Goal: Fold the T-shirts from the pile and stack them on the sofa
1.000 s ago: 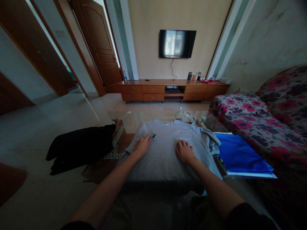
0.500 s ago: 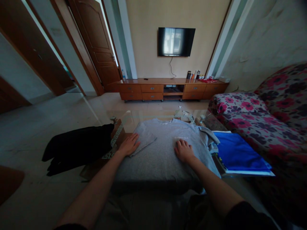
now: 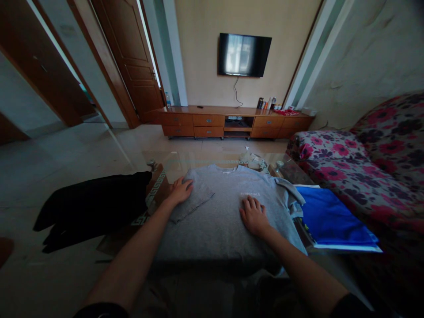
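A grey T-shirt (image 3: 218,221) lies spread on a glass table (image 3: 185,160), its collar toward the far side and its front edge hanging near me. Its left sleeve is turned inward over the body, while the right sleeve is bunched at the right edge. My left hand (image 3: 180,191) rests open at the shirt's left edge, by the shoulder. My right hand (image 3: 255,215) lies open on the chest, just below the white lettering, with its fingers spread.
Folded black cloth (image 3: 96,205) lies left of the shirt. Folded blue cloth (image 3: 334,216) sits on the right, beside a floral sofa (image 3: 331,145). A clear plastic bag (image 3: 251,160) is at the table's far side. Beyond stands a wooden cabinet (image 3: 208,120).
My left hand has moved slightly up and outward along the shirt's left edge. My right hand stays on the chest. The view has shifted slightly.
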### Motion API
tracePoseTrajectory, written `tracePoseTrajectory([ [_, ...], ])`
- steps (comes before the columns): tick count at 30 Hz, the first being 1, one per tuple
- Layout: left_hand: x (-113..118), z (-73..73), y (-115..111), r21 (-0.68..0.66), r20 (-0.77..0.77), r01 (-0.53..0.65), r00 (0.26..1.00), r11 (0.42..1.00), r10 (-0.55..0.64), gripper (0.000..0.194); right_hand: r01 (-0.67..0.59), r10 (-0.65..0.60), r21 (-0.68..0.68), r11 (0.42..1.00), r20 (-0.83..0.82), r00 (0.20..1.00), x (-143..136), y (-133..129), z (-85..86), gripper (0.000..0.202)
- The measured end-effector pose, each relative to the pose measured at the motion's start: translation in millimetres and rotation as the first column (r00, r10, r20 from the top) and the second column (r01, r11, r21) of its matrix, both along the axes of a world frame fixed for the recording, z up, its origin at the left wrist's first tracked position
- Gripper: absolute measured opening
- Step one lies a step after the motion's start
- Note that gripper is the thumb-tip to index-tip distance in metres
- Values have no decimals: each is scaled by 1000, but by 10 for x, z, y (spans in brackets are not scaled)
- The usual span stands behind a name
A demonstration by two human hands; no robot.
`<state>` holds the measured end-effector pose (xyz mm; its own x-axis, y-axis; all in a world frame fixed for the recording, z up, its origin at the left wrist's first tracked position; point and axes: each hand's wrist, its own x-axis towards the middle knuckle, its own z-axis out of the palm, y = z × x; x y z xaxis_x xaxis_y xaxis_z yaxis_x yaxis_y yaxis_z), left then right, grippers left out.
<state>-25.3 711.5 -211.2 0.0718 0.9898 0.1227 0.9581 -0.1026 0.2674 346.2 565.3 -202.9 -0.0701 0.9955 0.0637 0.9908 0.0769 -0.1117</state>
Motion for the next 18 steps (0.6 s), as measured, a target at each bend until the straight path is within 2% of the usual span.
tracePoseTrajectory([
  [8, -37, -80, 600, 71, 127, -25, 992, 997, 16, 38, -16, 15, 18, 1000, 43, 999, -6, 69, -9, 54],
  [18, -149, -237, 886, 174, 246, -273, 942, 946, 227, 36, -29, 28, 19, 999, 59, 998, -8, 123, -8, 54],
])
